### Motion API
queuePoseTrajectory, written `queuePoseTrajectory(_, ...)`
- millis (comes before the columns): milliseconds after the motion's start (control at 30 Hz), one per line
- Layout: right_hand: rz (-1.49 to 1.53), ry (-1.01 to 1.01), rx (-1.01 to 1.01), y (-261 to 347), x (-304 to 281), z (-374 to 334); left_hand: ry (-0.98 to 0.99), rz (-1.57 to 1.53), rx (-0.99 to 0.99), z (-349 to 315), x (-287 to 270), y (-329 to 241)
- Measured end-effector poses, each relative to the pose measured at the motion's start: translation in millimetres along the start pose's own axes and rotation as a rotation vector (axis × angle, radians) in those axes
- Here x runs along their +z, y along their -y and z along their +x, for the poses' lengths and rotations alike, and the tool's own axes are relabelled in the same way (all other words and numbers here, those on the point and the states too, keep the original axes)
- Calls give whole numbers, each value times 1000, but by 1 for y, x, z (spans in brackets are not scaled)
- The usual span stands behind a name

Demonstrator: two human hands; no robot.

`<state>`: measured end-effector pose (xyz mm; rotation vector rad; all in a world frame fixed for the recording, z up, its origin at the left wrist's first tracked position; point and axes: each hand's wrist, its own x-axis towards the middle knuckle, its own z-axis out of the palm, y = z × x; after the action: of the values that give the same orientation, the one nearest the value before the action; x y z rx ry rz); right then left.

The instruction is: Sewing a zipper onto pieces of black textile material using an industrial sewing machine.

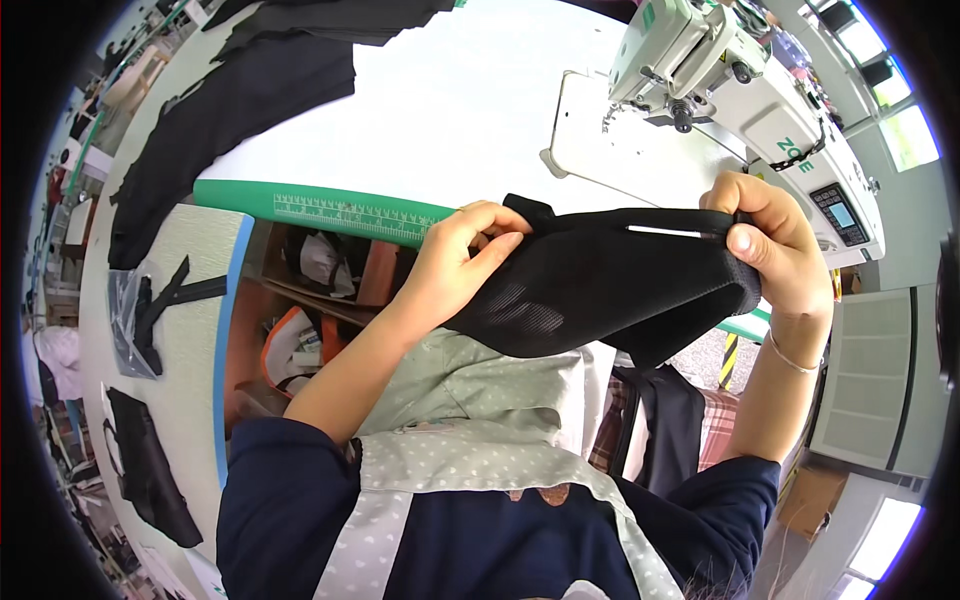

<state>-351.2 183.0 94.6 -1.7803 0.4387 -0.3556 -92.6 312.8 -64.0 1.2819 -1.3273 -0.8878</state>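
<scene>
A piece of black fabric is stretched between my two hands above my lap, at the front edge of the sewing table. My left hand pinches its upper left part, where a short black flap sticks up beyond my fingers. My right hand grips the upper right corner between thumb and fingers. Along the top edge runs a folded band with a narrow slit, through which white shows near my right hand. The lower part of the fabric hangs loose in folds.
A white sewing machine with a control panel stands at the back right. Black fabric pieces lie on the table's far left. A green ruler strip edges the table. On the left side table are a plastic bag and a black piece.
</scene>
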Motion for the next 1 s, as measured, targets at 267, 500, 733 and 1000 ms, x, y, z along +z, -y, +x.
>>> queuePoseTrajectory(267,-45,58,-17,9,5,-7,84,186,55,7,6,-8)
queuePoseTrajectory(500,-216,-45,29,1,-23,-30,76,-228,-31,11,-24,-9)
queuePoseTrajectory(733,-259,48,24,4,-17,-31,265,45,183,17,-62,-29)
queuePoseTrajectory(1000,-208,163,-4,7,-19,-36,604,-468,417,45,-43,-21)
